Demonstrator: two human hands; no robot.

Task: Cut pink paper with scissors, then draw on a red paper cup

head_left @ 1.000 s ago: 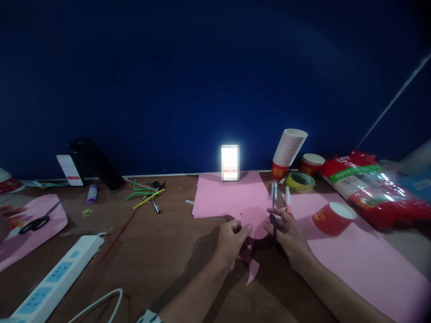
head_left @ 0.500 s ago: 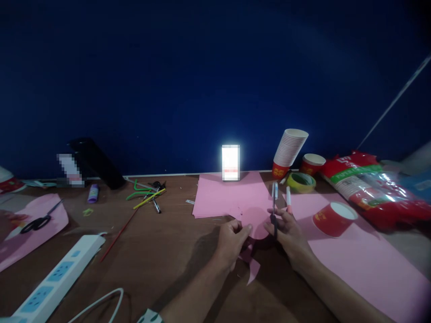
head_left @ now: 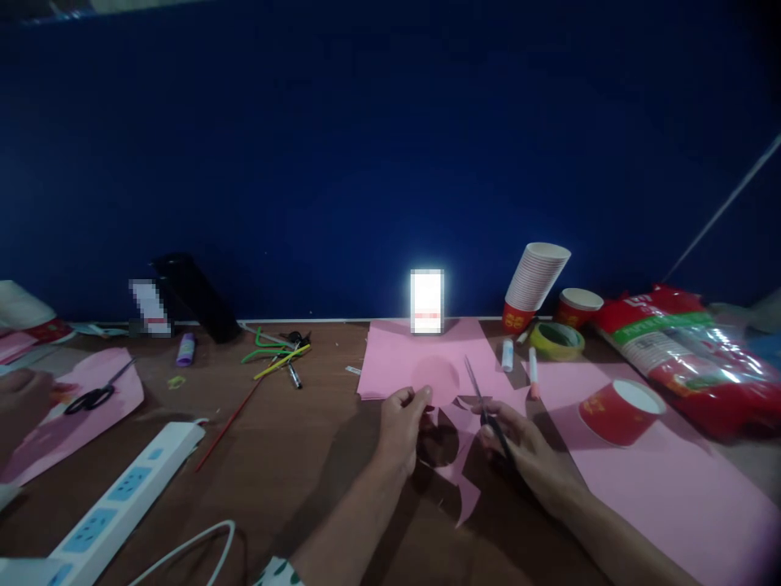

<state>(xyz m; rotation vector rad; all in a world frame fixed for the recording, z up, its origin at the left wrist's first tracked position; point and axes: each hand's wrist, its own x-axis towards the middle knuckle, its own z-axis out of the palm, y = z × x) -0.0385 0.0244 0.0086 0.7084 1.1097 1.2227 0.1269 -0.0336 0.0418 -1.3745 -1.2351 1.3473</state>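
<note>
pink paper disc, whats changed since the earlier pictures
The pink paper disc moved left and forward, apart from the scissors, whose tips now lean left. Nothing was let go: the left hand keeps its grip on the disc, the right hand on the scissors.

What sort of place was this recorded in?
Probably a shared craft table: the right hand holds scissors, a tilted stack of paper cups stands near the blue wall, and another person's hand shows at the far left.
</note>
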